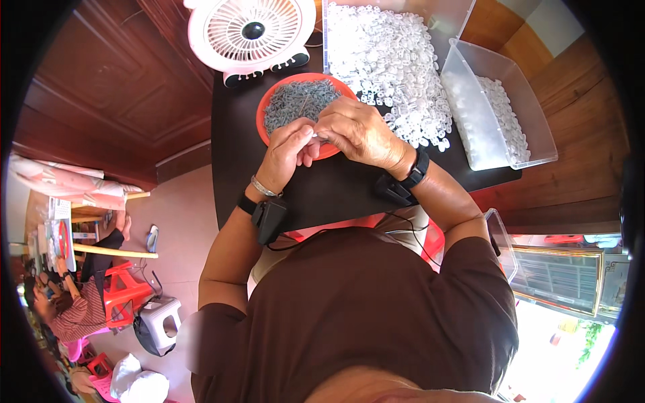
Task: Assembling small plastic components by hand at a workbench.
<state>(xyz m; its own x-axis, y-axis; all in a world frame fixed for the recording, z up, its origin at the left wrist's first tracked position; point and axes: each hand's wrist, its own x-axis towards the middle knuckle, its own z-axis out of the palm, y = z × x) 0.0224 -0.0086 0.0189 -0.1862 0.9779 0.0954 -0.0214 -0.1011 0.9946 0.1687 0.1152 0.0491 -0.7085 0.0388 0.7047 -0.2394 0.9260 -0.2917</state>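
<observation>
My left hand (289, 151) and my right hand (359, 131) meet at the fingertips over the near rim of a red bowl (261, 119). The left fingers pinch a small white plastic piece (314, 135). My right thumb and fingers are pressed together against it, and whatever they hold is hidden. Inside the bowl lies a heap of thin grey nail-like pieces (295, 101). Beyond my right hand, a pile of small white plastic pieces (420, 121) spills onto the black table (322, 195).
A clear bin (463, 17) on its side holds more white pieces; right of it stands a second clear bin (537, 127), partly filled. A white fan (222, 40) stands at the back left. At far left, another person (74, 312) sits near red stools (124, 295).
</observation>
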